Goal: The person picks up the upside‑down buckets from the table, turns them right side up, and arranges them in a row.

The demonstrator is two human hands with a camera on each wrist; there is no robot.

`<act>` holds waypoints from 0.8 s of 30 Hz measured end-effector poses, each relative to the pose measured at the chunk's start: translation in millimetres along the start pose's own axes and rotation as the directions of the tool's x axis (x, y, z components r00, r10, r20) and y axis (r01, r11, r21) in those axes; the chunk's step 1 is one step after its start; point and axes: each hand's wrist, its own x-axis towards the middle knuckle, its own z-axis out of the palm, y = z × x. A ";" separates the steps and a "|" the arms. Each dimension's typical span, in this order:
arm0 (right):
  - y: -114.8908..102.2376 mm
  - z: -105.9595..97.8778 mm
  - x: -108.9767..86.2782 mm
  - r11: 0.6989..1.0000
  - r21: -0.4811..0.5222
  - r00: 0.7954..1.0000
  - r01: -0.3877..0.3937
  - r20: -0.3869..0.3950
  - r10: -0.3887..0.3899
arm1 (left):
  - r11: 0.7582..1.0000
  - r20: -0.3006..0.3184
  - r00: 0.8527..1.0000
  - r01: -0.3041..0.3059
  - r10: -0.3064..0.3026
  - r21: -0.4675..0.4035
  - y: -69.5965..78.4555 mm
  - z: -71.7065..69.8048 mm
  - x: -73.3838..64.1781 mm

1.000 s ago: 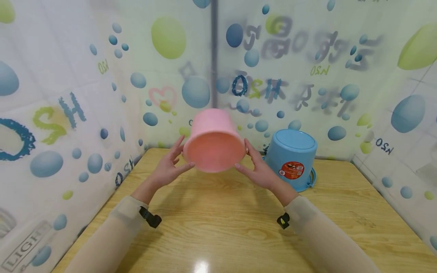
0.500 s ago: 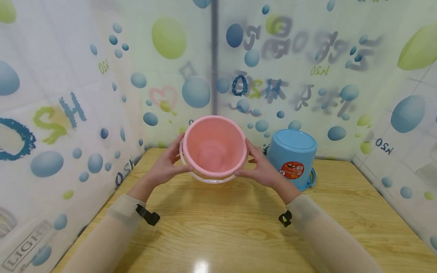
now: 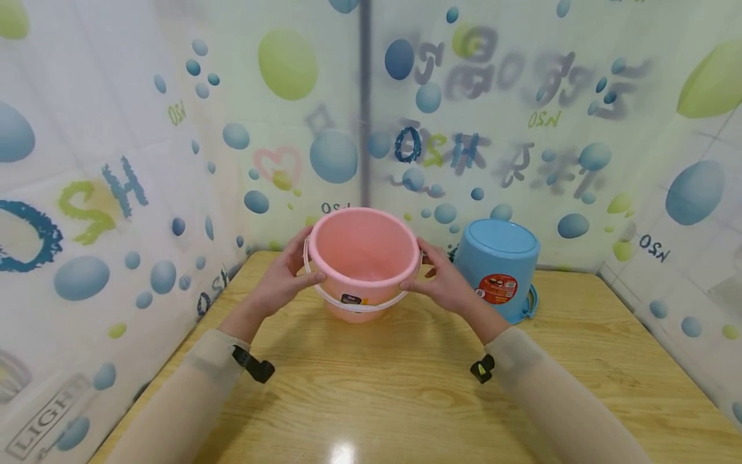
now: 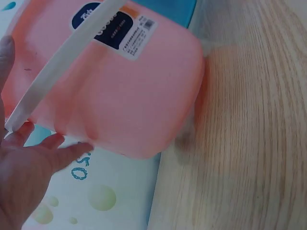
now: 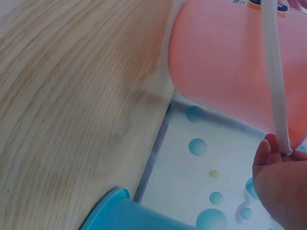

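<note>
Pink bucket (image 3: 364, 261) sits upright at the table's (image 3: 406, 386) centre, toward 12 o'clock from the person, its base on or just above the wood; I cannot tell which. It looks like thin, empty plastic: probably light, slightly flexible, smooth enough to slip, so the rim is the safest hold. Its white handle (image 3: 353, 303) hangs down the near side. The left hand (image 3: 282, 283) grips the rim at 9 o'clock, the right hand (image 3: 443, 283) at 3 o'clock, fingers curled around the wall. A blue bucket (image 3: 497, 267) stands upside down at 3 o'clock, just beside the right hand.
</note>
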 end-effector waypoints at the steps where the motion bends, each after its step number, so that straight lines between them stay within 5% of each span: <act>1: -0.4 -0.2 0.5 1.000 0.016 1.000 -0.004 0.000 0.004 | 1.000 0.000 1.000 0.009 -0.009 -0.021 -0.4 0.5 0.3; 10: -3.6 -0.5 5.1 0.946 0.308 0.995 -0.096 0.051 0.085 | 0.982 -0.045 0.990 0.129 -0.136 -0.137 -8.3 10.4 5.1; 24: 1.2 6.4 13.7 0.943 0.299 0.989 -0.150 0.029 0.148 | 0.972 -0.075 0.984 0.146 -0.162 -0.182 -17.9 21.3 13.1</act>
